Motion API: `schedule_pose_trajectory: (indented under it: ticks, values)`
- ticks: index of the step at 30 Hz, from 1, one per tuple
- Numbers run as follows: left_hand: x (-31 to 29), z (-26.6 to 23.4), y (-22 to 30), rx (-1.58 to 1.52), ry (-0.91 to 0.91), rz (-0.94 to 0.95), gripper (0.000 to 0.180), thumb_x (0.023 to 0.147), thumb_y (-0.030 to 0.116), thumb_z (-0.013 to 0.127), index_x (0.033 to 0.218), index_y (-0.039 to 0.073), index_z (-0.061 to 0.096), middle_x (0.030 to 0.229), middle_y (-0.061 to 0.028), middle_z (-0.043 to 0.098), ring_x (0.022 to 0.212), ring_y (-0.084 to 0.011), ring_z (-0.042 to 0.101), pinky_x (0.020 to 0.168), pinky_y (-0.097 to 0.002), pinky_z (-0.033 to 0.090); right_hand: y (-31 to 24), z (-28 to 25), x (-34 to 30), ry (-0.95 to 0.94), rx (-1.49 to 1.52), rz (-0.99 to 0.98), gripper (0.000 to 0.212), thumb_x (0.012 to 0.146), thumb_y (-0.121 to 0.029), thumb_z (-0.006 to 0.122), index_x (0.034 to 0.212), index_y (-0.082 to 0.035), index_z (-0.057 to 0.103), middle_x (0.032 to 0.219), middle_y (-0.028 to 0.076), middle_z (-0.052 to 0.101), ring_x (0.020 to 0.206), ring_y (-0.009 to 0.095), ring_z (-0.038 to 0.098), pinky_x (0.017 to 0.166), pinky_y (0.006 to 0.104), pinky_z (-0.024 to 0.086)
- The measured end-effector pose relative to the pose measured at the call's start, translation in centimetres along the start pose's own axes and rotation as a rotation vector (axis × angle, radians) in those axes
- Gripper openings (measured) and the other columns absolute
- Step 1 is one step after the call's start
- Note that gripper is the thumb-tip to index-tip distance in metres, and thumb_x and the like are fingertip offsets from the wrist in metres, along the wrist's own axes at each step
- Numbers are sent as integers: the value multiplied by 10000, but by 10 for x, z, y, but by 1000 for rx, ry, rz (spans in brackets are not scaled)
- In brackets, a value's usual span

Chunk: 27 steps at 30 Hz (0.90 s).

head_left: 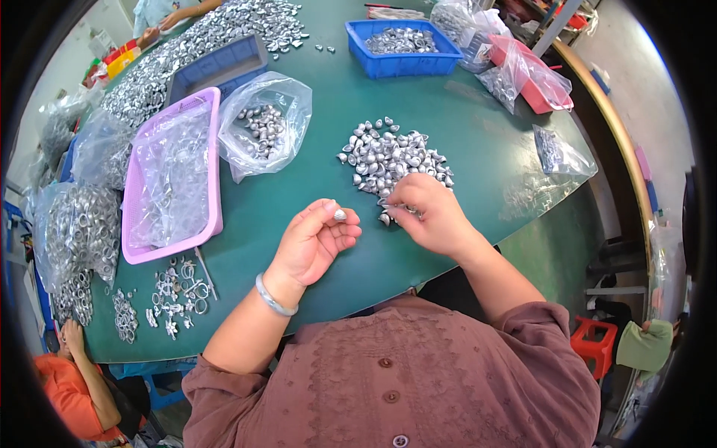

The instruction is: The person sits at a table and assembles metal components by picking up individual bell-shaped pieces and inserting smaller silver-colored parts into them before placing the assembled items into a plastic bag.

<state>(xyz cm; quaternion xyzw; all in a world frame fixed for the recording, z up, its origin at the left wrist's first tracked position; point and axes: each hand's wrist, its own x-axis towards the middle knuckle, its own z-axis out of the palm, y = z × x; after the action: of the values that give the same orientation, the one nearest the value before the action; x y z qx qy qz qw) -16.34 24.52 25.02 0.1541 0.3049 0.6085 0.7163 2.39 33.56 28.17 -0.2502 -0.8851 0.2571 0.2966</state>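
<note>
My left hand (pixel 317 243), with a pale bangle on its wrist, is turned palm up. Between its thumb and forefinger it pinches a small rounded silver metal piece (pixel 340 215). To the right, my right hand (pixel 432 216) is at the near edge of a pile of silver cap-shaped metal pieces (pixel 392 158). Its fingertips are drawn together, and whatever they hold is too small and covered to make out. One loose silver piece (pixel 385 219) lies just beneath those fingertips on the green table (pixel 314 190).
A clear bag (pixel 299 104) of similar pieces stands beside a pink basket (pixel 217 172) containing plastic bags. Ring-like metal parts (pixel 179 291) lie at left. Blue bins (pixel 407 66) and a red tray (pixel 532 93) stand farther back. A person in an orange top (pixel 71 399) sits at lower left.
</note>
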Motion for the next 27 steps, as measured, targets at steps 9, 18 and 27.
schedule_pose_trajectory:
  ticks: [9,18,27]
  values:
    - [4,-2,-4,127,31,-82,137,825,70,476,945,22,521,840,-74,569,680,-134,552,585,-233,459,9,22,-16,-50,-417,-88,138,635,-110,652,730,-48,574,859,58,481,869,238,439,765,347,354]
    - [1,3,-7,320,52,-150,173,841,124,531,988,35,537,799,-21,552,614,-59,487,518,-175,386,6,28,-12,126,-16,-111,146,661,-24,641,771,-41,546,907,73,547,861,245,497,748,337,392]
    - [-8,7,-7,343,-110,10,146,825,77,574,961,24,576,772,-5,569,572,-34,446,494,-147,344,-8,33,-15,107,640,59,132,728,49,613,838,-10,569,874,87,590,820,177,568,720,264,449]
